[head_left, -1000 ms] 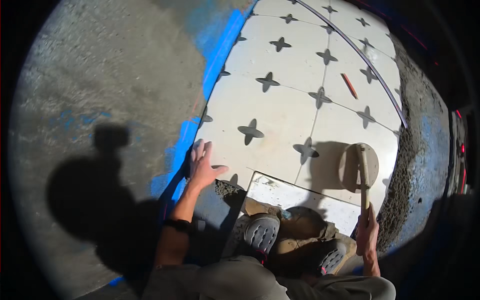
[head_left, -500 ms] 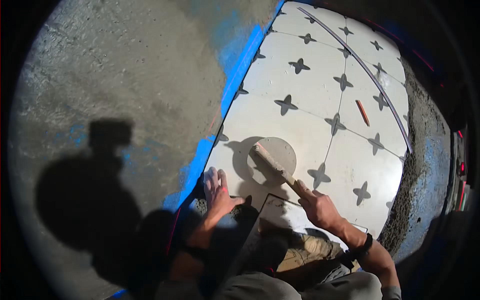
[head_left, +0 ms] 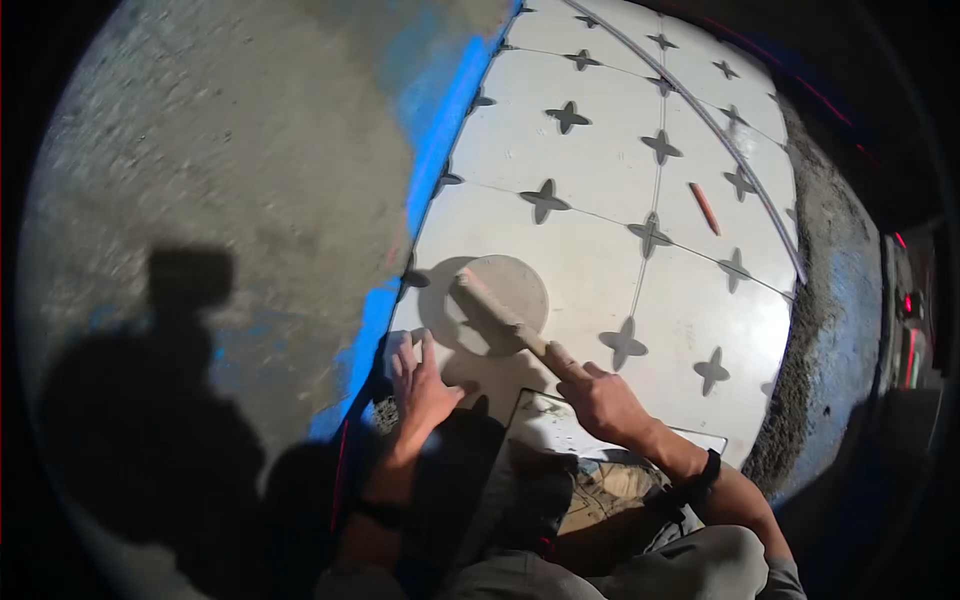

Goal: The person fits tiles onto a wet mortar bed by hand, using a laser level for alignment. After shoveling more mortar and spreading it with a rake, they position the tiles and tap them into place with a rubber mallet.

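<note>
My right hand [head_left: 605,400] is closed around the wooden handle of a tool [head_left: 525,280] with a round, flat grey head. That head lies low over or on a patterned white tile [head_left: 450,225]; whether it touches, I cannot tell. The handle crosses above the head, and a dark shadow falls to its left. My left hand [head_left: 422,388] is open, fingers spread, at the near left edge of the tile. It holds nothing. Dark star shapes are printed across the joined tiles.
An orange-red pencil [head_left: 704,208] and a long thin strip [head_left: 690,100] lie on the tiles. Blue-marked concrete [head_left: 250,150] runs along the left, and rough mortar [head_left: 795,400] borders the right. A white panel with a dark rim [head_left: 545,415] sits by my knees.
The round-headed tool has shifted slightly left over the tile, with my right hand on its handle. My left hand stays spread at the tile's edge. The whole view has shifted a little.
</note>
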Demonstrator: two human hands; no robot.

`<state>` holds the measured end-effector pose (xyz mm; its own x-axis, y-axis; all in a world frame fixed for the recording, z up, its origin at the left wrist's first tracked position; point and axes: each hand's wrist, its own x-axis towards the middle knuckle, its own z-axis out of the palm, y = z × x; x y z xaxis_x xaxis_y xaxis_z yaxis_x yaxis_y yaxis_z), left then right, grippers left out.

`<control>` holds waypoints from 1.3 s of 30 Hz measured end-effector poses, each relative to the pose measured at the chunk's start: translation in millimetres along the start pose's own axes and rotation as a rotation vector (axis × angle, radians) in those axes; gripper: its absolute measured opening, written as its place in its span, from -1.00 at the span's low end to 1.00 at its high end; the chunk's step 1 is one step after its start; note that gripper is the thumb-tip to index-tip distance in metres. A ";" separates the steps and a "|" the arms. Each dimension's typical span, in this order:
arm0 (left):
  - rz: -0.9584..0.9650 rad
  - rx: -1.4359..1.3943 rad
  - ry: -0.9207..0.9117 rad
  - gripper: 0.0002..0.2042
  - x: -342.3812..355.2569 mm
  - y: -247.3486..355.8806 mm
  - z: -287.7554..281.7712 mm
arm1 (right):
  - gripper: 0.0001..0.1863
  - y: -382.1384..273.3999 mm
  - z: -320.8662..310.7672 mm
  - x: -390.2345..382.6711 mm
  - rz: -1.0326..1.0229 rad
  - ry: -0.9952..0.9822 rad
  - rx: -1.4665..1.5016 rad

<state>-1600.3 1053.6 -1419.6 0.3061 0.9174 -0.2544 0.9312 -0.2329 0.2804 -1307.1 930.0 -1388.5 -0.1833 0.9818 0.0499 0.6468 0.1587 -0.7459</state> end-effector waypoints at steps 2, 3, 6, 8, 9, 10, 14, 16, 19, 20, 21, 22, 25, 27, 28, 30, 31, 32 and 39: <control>0.031 0.016 0.001 0.23 12.6 4.0 -1.8 | -0.32 -14.0 -12.7 1.6 0.223 -0.077 -0.018; 0.032 0.038 -0.002 0.23 21.7 7.0 0.5 | -0.36 -15.9 -20.0 1.9 0.290 -0.120 -0.041; 0.042 0.090 -0.046 0.22 41.0 10.6 8.8 | -0.36 -1.5 -12.5 -6.8 0.291 -0.064 -0.070; 0.032 0.096 -0.036 0.23 42.7 15.3 -3.3 | -0.37 -10.0 -23.3 -10.3 0.203 0.001 -0.085; 0.019 0.104 -0.054 0.25 45.2 16.5 1.8 | -0.37 -10.2 -28.0 -11.2 0.223 -0.024 -0.086; 0.019 0.112 -0.088 0.26 47.2 18.8 6.1 | -0.36 -5.2 -28.4 -14.1 0.210 -0.028 -0.106; -0.077 0.122 -0.154 0.18 42.7 18.8 0.3 | -0.30 -6.9 -34.5 -12.5 0.194 -0.025 -0.121; 0.020 0.097 -0.091 0.26 46.6 26.3 12.3 | -0.30 9.3 -34.9 -16.9 0.244 -0.014 -0.129; 0.134 0.083 -0.042 0.32 50.1 32.6 20.2 | -0.31 24.5 -35.0 -23.7 0.273 0.012 -0.098; 0.165 0.087 -0.063 0.30 51.0 33.6 21.1 | -0.31 25.2 -36.5 -27.1 0.262 0.010 -0.090; 0.166 0.119 -0.072 0.29 41.0 22.3 4.6 | -0.31 14.4 -35.9 -22.1 0.218 0.006 -0.052; 0.259 0.266 0.083 0.25 38.1 -21.3 21.1 | -0.28 3.2 -35.7 -17.2 0.215 -0.036 -0.040; 0.236 0.166 -0.156 0.24 47.1 32.3 5.6 | -0.29 -0.6 -56.1 -22.0 0.248 -0.029 -0.082; 0.231 0.178 -0.134 0.25 47.6 35.2 5.6 | -0.27 13.9 -47.9 -26.2 0.252 -0.028 -0.096; 0.224 0.129 -0.143 0.27 47.6 38.8 2.5 | -0.25 22.5 -43.4 -31.6 0.260 -0.045 -0.101; 0.218 0.172 -0.140 0.33 42.0 18.6 5.4 | -0.23 18.3 -34.6 -37.7 0.258 -0.063 -0.038; 0.221 0.171 -0.140 0.33 44.5 17.1 8.1 | -0.25 9.8 -37.5 -38.2 0.284 -0.062 -0.038; 0.247 0.195 -0.115 0.34 46.6 15.6 11.1 | -0.26 12.2 -39.1 -36.0 0.255 -0.073 -0.058; 0.188 0.218 -0.165 0.36 47.2 29.2 2.6 | -0.26 10.9 -34.7 -36.7 0.235 -0.002 -0.091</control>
<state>-1558.2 1089.2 -1425.8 0.4877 0.7914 -0.3685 0.8705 -0.4727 0.1368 -1267.7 899.2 -1375.4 -0.0216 0.9927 -0.1188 0.7358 -0.0647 -0.6741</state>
